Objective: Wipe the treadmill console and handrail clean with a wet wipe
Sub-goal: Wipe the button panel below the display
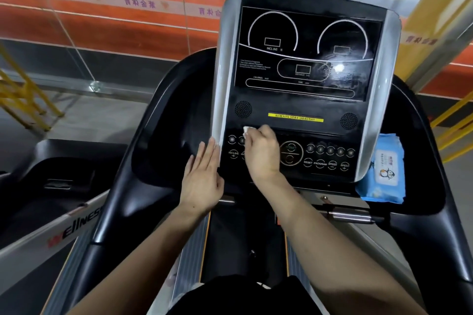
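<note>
We see the right hand (263, 153) curled round a small white wet wipe (247, 130), fingers bunched and pressing it against the black console (302, 107) at the upper left of the button panel, just under the yellow strip (295, 117). Its forearm reaches up from the lower right. The left hand (203, 176) lies flat with straight fingers, holding nothing, its fingertips touching the silver left edge (226, 71) of the console; its forearm comes up from the lower left.

Outward, we find the dark display (307, 54) above, streaked and catching a bright glare on its right side. A blue pack of wipes (385, 169) stands in the tray just beside the console's right edge. The black handrail (112, 199) curves down on both sides. Beyond the treadmill we see a glass barrier (76, 41), orange wall bands (102, 23) and yellow railings (23, 94).
</note>
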Action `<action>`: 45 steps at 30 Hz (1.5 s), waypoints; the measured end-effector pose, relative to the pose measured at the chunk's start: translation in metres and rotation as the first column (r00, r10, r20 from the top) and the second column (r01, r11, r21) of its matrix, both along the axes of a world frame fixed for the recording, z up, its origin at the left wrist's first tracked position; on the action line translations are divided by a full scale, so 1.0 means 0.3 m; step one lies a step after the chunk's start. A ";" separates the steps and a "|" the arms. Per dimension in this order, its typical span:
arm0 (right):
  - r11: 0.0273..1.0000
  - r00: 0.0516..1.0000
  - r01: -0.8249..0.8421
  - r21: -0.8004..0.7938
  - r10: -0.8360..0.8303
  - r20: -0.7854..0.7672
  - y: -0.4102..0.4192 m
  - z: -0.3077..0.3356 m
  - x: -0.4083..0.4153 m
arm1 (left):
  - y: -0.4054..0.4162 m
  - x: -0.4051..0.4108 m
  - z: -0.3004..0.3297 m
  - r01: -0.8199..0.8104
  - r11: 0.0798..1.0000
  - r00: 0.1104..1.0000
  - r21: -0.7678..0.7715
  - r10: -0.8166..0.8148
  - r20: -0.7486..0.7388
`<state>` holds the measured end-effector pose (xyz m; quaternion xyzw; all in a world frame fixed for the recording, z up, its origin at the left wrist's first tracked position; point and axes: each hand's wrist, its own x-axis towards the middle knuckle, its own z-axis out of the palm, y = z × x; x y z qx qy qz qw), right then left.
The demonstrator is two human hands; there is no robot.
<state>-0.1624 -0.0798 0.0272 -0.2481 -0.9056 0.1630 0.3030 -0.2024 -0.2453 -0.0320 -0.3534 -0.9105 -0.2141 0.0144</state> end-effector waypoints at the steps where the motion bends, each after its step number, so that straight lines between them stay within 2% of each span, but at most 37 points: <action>1: 0.999 0.999 -0.032 0.027 0.031 0.020 -0.030 0.001 -0.029 | -0.009 -0.006 -0.004 -0.004 1.000 1.000 -0.011 0.004 0.001; 5: 0.986 0.985 -0.135 0.093 0.124 0.119 -0.064 -0.017 -0.063 | -0.043 -0.033 -0.015 -0.007 0.999 1.000 -0.050 0.008 0.028; 11: 0.944 0.940 -0.302 0.135 0.271 0.208 -0.054 -0.107 0.079 | -0.052 -0.052 -0.025 0.023 0.996 0.999 -0.085 -0.020 0.033; 17: 0.963 0.971 -0.209 0.172 0.183 0.154 -0.030 -0.052 -0.024 | -0.073 -0.060 -0.027 0.015 0.995 0.998 -0.100 -0.008 0.069; 23: 0.933 0.928 -0.337 0.124 0.307 0.211 -0.122 -0.175 0.058 | -0.086 -0.058 -0.022 0.004 0.997 0.995 -0.080 0.004 0.096; 27: 0.955 0.951 -0.272 0.118 0.248 0.183 -0.035 -0.204 0.137 | -0.089 -0.047 -0.021 0.008 0.997 0.995 -0.080 -0.001 0.097; 32: 0.997 0.995 -0.067 0.047 0.063 0.073 0.020 -0.195 0.203 | -0.098 -0.036 -0.028 0.019 0.996 0.997 -0.089 -0.013 0.070; 38: 0.978 0.970 -0.203 0.040 0.196 0.142 -0.183 -0.171 0.069 | -0.100 -0.010 -0.029 0.047 0.997 0.998 -0.063 -0.044 0.052; 45: 0.998 0.989 -0.046 -0.050 0.053 0.137 -0.013 -0.192 0.234 | -0.047 0.035 -0.031 0.040 0.999 0.999 -0.009 -0.040 0.007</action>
